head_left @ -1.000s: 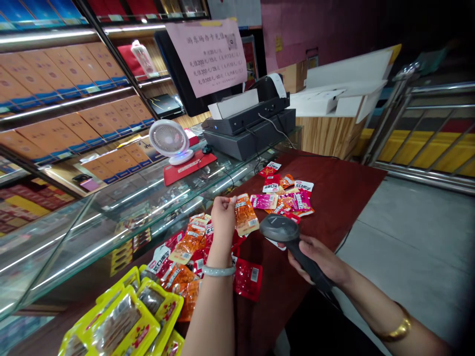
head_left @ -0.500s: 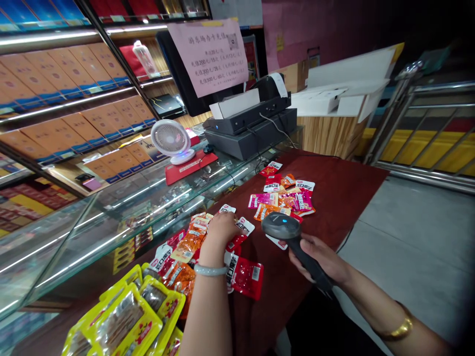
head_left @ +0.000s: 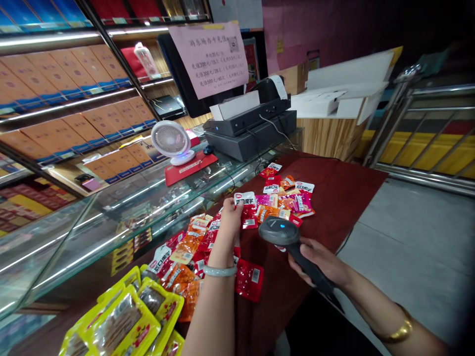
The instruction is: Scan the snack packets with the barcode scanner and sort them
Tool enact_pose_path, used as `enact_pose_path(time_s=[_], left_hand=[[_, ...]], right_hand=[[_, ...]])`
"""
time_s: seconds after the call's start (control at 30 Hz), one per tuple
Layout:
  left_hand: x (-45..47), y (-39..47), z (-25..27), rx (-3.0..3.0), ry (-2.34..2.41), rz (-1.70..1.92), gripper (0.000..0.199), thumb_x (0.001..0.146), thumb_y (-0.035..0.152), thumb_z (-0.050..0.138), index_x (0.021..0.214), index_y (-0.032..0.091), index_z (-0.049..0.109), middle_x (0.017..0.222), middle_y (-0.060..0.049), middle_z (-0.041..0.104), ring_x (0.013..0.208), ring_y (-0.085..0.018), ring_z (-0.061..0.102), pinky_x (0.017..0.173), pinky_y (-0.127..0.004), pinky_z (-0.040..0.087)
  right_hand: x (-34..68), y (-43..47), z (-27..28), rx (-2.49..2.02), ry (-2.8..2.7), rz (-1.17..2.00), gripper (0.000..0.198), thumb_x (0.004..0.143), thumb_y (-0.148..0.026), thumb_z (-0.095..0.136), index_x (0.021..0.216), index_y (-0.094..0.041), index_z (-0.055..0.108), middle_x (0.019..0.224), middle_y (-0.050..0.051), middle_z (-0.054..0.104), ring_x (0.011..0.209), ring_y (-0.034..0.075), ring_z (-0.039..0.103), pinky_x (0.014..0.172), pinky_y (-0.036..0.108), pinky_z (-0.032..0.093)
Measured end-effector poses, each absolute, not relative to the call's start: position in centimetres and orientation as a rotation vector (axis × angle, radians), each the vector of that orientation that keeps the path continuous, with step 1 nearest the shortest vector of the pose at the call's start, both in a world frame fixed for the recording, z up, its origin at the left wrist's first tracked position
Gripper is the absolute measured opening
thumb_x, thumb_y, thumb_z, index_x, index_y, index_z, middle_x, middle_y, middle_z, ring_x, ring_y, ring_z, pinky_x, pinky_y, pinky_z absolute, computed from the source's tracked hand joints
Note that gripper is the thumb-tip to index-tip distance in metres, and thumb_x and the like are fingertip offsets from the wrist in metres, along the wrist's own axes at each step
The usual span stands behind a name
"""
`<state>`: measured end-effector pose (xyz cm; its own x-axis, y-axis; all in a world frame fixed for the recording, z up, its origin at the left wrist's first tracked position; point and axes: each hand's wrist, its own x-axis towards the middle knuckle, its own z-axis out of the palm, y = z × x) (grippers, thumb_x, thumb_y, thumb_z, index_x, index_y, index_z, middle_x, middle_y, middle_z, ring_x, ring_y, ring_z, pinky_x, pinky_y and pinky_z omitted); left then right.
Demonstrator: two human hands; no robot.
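Observation:
Pinched in my left hand [head_left: 230,220] is a red-and-white snack packet [head_left: 249,212], raised by its left edge with the printed side facing me. My right hand [head_left: 315,257] is wrapped round the handle of a dark barcode scanner [head_left: 280,231], whose head shows a small blue light. Beyond the scanner lies a group of red, orange and pink snack packets [head_left: 293,200]. Under and left of my left forearm spreads a pile of red and orange packets [head_left: 191,242]. Another red packet [head_left: 249,280] lies just right of my left wrist.
Yellow snack packs [head_left: 120,321] are heaped at the front left. A glass display counter [head_left: 148,198] runs alongside the dark red tabletop [head_left: 345,183]. On it stand a small white fan [head_left: 171,141] and a black cash-register unit [head_left: 252,131]. A metal railing [head_left: 426,133] is at the right.
My left hand has lifted a red-and-white packet from the pile and moved it up and slightly right. The scanner has shifted slightly left in my right hand.

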<state>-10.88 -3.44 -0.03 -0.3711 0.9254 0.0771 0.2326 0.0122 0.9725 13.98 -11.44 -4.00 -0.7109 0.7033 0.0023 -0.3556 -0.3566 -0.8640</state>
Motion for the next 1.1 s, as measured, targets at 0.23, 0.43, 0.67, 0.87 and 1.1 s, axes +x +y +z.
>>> enact_pose_path(time_s=[0.23, 0.43, 0.67, 0.87, 1.1], left_hand=[[-10.9, -2.8, -0.7, 1.141, 1.584, 1.453, 0.032, 0.077, 0.039, 0.069, 0.093, 0.018, 0.051, 0.073, 0.001, 0.066, 0.061, -0.012, 0.062, 0.063, -0.026, 0.049], [-9.6, -3.5, -0.2, 1.043, 1.512, 1.405, 0.034, 0.081, 0.039, 0.066, 0.103, 0.017, 0.051, 0.074, -0.001, 0.068, 0.062, -0.014, 0.064, 0.061, -0.027, 0.05], [-10.6, -4.5, 1.5, 1.502, 1.619, 1.097, 0.028, 0.082, 0.019, 0.063, 0.11, 0.017, 0.065, 0.115, -0.012, 0.071, 0.103, -0.021, 0.066, 0.093, -0.036, 0.048], [-15.3, -5.4, 1.3, 1.934, 2.365, 0.257, 0.03, 0.075, 0.035, 0.07, 0.099, 0.019, 0.073, 0.108, -0.016, 0.071, 0.107, -0.031, 0.062, 0.093, -0.04, 0.043], [-15.3, -5.3, 0.2, 1.908, 2.402, 0.025, 0.038, 0.068, 0.048, 0.073, 0.094, 0.02, 0.074, 0.112, -0.016, 0.068, 0.109, -0.032, 0.059, 0.093, -0.038, 0.041]], right_hand=[[13.9, -11.5, -4.0, -0.492, -1.171, 2.103, 0.059, 0.082, -0.065, 0.064, 0.11, -0.014, 0.062, 0.061, -0.003, 0.056, 0.038, 0.007, 0.047, 0.034, 0.016, 0.041], [13.9, -11.5, -4.0, -0.481, -1.178, 2.092, 0.058, 0.082, -0.065, 0.064, 0.109, -0.014, 0.061, 0.06, -0.004, 0.056, 0.038, 0.007, 0.046, 0.033, 0.016, 0.041], [13.9, -11.5, -3.8, -0.533, -1.17, 2.074, 0.059, 0.08, -0.067, 0.065, 0.104, -0.014, 0.061, 0.059, -0.003, 0.056, 0.036, 0.007, 0.046, 0.033, 0.017, 0.041], [13.8, -11.6, -3.5, -0.535, -1.168, 2.09, 0.054, 0.08, -0.066, 0.065, 0.099, -0.015, 0.06, 0.059, -0.004, 0.056, 0.036, 0.007, 0.046, 0.033, 0.016, 0.041], [13.8, -11.6, -3.5, -0.547, -1.192, 2.061, 0.054, 0.08, -0.068, 0.064, 0.095, -0.016, 0.061, 0.06, -0.003, 0.057, 0.036, 0.007, 0.047, 0.034, 0.017, 0.04]])
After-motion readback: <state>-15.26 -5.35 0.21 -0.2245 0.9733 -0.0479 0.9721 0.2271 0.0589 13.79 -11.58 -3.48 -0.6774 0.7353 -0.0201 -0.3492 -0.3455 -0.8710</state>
